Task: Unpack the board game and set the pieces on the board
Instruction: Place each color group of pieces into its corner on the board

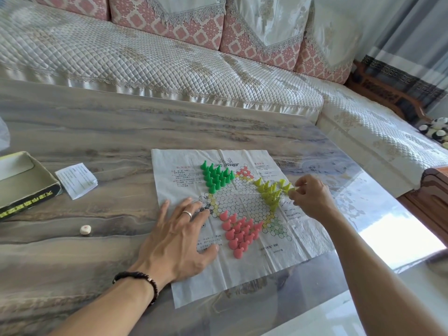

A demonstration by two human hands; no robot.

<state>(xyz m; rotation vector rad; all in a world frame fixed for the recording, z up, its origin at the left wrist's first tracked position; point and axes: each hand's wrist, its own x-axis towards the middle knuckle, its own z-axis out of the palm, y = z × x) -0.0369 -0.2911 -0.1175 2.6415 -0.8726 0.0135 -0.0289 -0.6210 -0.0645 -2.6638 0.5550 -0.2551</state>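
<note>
A thin paper game board (242, 267) printed with a star of hexagon cells lies flat on the table. Several green pawns (217, 177) fill its far-left point, several pink pawns (238, 232) its near point, and several yellow pawns (271, 191) its right point. My left hand (180, 235), fingers spread and straight, presses the board's left part flat. My right hand (312, 198) is at the right point, its fingertips pinching a yellow pawn (292, 189) at the outer edge of the yellow group.
An open cardboard game box (21, 184) sits at the table's left edge, a folded instruction leaflet (76, 180) beside it. A small die (85, 229) lies left of my left hand. A quilted sofa (169, 66) runs behind the marbled table (97, 132).
</note>
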